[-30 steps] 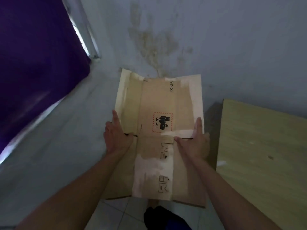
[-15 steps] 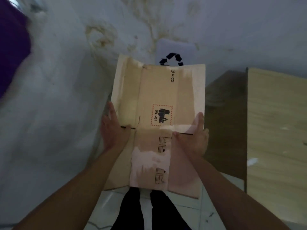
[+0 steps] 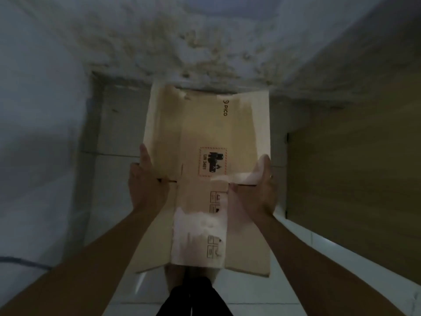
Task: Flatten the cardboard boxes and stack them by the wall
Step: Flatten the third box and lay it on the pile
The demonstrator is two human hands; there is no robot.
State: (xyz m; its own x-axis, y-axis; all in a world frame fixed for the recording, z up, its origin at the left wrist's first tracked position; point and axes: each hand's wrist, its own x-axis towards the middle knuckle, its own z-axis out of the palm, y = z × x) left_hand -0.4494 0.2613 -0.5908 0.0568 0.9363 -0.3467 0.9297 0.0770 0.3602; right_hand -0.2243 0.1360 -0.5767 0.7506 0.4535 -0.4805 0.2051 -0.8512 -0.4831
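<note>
Hands [image 3: 205, 192] grip flattened cardboard box [image 3: 205, 128] — one each side.

I see a flattened brown cardboard box [image 3: 206, 133], matt, with pale torn patches where paper peeled. The grey plastered wall [image 3: 205, 37] looks rough and stained; the white floor tiles [image 3: 118, 133] are glossy; the wood-grain panel [image 3: 355, 174] is smooth.

One flattened cardboard box [image 3: 206, 179], two hands, seemingly one wooden panel [image 3: 355, 190].

box [image 3: 205, 133]: tan, whitish patches, red-bordered black label | wall [image 3: 159, 37]: grey, brown stains | floor [image 3: 118, 124]: white tiles
</note>
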